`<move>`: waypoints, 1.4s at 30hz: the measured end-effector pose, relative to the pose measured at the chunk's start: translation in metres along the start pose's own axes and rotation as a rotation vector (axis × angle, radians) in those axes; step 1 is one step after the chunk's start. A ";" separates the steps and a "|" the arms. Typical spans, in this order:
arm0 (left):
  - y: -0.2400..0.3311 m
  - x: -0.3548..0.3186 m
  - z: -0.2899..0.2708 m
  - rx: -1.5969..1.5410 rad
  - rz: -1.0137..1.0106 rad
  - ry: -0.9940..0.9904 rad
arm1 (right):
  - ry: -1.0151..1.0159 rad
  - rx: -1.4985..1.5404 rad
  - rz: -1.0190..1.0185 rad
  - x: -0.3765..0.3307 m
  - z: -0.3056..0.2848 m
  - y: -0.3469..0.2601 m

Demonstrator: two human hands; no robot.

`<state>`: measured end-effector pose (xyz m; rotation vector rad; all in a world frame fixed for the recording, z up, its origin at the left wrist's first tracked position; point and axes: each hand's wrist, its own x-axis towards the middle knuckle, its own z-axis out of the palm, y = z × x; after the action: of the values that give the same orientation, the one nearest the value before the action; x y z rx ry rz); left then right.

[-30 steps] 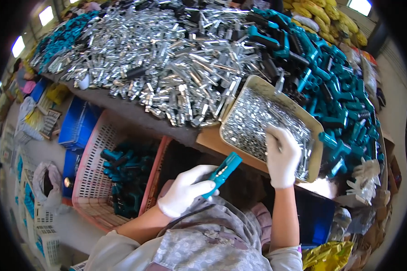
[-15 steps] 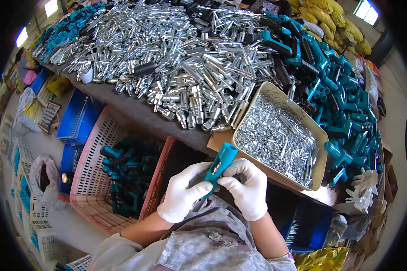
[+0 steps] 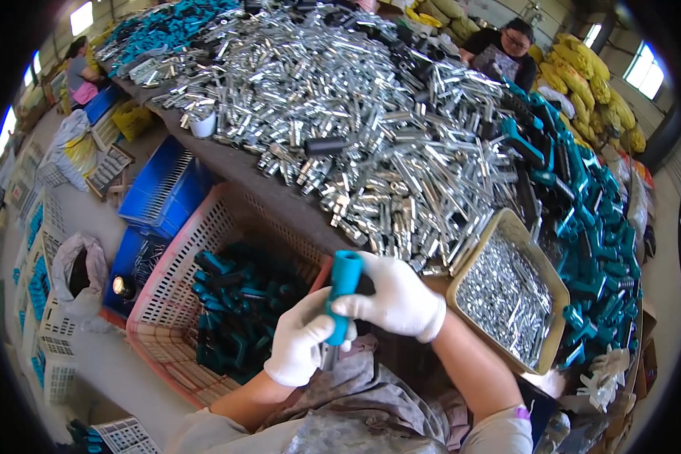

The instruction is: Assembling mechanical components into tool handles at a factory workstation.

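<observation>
- A worker in white gloves holds a teal plastic handle (image 3: 343, 291) upright over the lap, its long axis running nearly vertical, the rounded open end pointing up toward the workbench and the lower end hidden inside the gloves
- The left hand (image 3: 301, 346) wraps around the lower part of the handle, fingers curled shut on it
- The right hand (image 3: 392, 299) grips the same handle from the other side, fingers closed around its middle, the two gloves touching
- Just right of the hands, a shallow tan tray (image 3: 556, 281) of small silvery pins rests tilted at the bench edge
- Left of the hands, a pink perforated basket (image 3: 175, 318) holds a pile of dark teal handles (image 3: 238, 303)
- A large heap of shiny metal tubes (image 3: 356, 129) covers the bench, with more teal handles (image 3: 594, 234) stacked along its right side
- Blue crates (image 3: 163, 193) stand on the floor beyond the basket; another person (image 3: 507, 49) works at the far end of the bench
</observation>
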<state>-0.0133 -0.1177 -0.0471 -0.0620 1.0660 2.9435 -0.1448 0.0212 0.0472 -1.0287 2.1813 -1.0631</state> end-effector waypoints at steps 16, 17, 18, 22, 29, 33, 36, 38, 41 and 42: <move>0.012 -0.015 -0.024 -0.258 -0.126 0.266 | 0.431 0.430 -0.194 0.061 -0.016 0.001; 0.009 -0.011 -0.017 -0.209 -0.190 0.207 | 0.345 0.860 -0.186 0.023 -0.010 0.005; 0.004 -0.007 -0.011 -0.159 -0.251 0.149 | 0.323 1.078 -0.203 -0.007 -0.002 0.016; -0.023 -0.003 0.024 -0.066 -0.557 -0.131 | 0.595 1.241 -0.129 -0.104 0.020 0.039; -0.070 -0.006 0.080 0.212 -0.806 -0.426 | 0.905 1.402 -0.214 -0.211 0.043 0.058; -0.078 -0.010 0.101 0.271 -0.897 -0.455 | 0.986 1.036 -0.161 -0.249 0.044 0.073; -0.078 -0.014 0.112 0.355 -0.827 -0.453 | 1.018 0.646 0.057 -0.279 0.044 0.073; -0.082 -0.014 0.117 0.360 -0.834 -0.461 | 1.025 0.739 0.138 -0.283 0.040 0.065; -0.093 -0.017 0.119 0.378 -0.834 -0.440 | 1.028 0.803 0.115 -0.291 0.040 0.072; -0.096 -0.018 0.119 0.385 -0.820 -0.447 | 1.002 0.799 0.034 -0.294 0.040 0.077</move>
<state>0.0030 0.0320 -0.0163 0.1263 1.1433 1.8836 0.0249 0.2702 -0.0073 -0.0460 1.9808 -2.5074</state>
